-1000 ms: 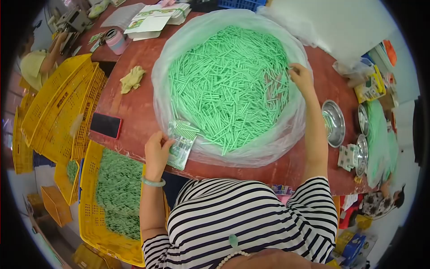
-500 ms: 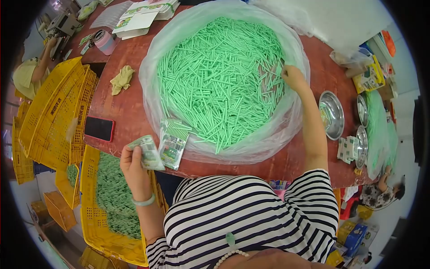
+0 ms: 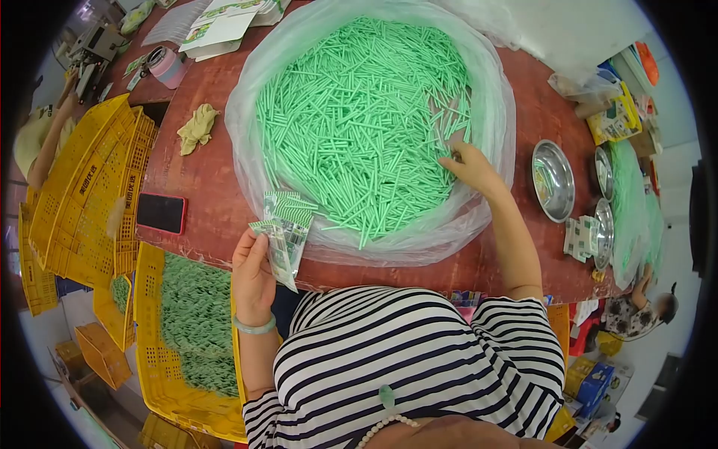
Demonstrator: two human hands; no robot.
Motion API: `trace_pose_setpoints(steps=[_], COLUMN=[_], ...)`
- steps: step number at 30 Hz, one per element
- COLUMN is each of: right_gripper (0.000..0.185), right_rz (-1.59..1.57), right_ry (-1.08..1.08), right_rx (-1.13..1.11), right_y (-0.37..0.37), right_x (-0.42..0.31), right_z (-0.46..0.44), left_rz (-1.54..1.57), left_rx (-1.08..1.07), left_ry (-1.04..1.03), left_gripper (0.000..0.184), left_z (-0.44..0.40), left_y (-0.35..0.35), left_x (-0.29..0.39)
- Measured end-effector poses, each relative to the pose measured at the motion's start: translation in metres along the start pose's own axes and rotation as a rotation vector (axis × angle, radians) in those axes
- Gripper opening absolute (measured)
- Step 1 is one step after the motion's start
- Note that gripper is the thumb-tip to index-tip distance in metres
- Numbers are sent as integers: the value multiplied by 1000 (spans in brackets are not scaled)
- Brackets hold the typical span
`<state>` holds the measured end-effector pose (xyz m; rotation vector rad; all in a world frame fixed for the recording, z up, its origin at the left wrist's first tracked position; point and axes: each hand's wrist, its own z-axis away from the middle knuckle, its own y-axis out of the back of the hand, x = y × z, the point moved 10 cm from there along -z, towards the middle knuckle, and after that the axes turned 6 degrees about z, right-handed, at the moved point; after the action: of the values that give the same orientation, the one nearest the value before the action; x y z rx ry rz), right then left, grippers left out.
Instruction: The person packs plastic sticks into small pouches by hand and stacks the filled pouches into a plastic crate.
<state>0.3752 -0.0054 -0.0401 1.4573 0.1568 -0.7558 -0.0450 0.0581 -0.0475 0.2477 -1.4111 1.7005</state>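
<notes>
A large clear plastic bag (image 3: 243, 142) lies open on the red table, full of short green sticks (image 3: 351, 120). Over the right part of the sticks is my right hand (image 3: 470, 166), its thumb and fingers bent; whether a stick is between them is too small to tell. My left hand (image 3: 253, 271) pinches a printed packet (image 3: 281, 258) at the table's front edge. Beside and partly behind that packet, more printed packets (image 3: 293, 217) lie against the bag's lower left rim.
A phone (image 3: 161, 213), a yellow cloth (image 3: 197, 129) and a pink cup (image 3: 166, 67) are on the left. Metal bowls (image 3: 553, 182) stand right. Below left is a yellow crate (image 3: 149, 337) of green packets. Co-workers (image 3: 46, 138) are at the far left and right.
My left hand took a packet away to the left, then brought it back beside the other packets. My right hand has moved down and left over the sticks. The view has shifted slightly.
</notes>
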Motion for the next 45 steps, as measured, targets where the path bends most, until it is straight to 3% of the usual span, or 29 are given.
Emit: trace_pose_setpoints(steps=[5, 7, 8, 10, 17, 20, 23, 26, 28, 31, 38, 40, 45], right_gripper=[31, 38, 38, 46, 47, 47, 41, 43, 42, 50, 47, 38, 34], right_rz=[-119, -56, -57, -63, 205, 9, -19, -76, -75, -181, -34, -161, -179], right_ry=[-61, 200, 200, 184, 135, 39, 183, 135, -6, -57, 51, 122, 69], right_rx=[-6, 162, 163, 38, -15, -125, -101, -170, -357, -395, -305, -123, -147], right_y=[-10, -7, -6, -16, -13, -18, -23, -8, -9, -19, -28, -23, -21], right_x=[-10, -28, -25, -22, -29, -18, -17, -34, -46, -26, -25, -15, -21], right_z=[3, 5, 5, 4, 2, -6, -11, -8, 1, -8, -12, -14, -14], left_rz=[27, 28, 45, 60, 19, 37, 68, 70, 60, 46, 60, 79, 19], left_rx=[-50, -52, -43, -30, -21, -22, -65, -65, -65, -88, -91, -83, -170], left_ry=[-7, -2, 20, 40, 72, 92, 182, 208, 209, 241, 241, 247, 267], left_gripper=[13, 13, 13, 13, 12, 11, 11, 10, 10, 10, 11, 12, 14], left_z=[2, 1, 2, 1, -5, -8, -9, -9, -8, -7, -8, -7, -5], left_y=[-5, -8, -10, -12, -26, -33, -44, -55, -58, -61, -65, -68, -77], left_x=[3, 2, 1, -2, -14, -18, -30, -38, -40, -44, -45, -44, -47])
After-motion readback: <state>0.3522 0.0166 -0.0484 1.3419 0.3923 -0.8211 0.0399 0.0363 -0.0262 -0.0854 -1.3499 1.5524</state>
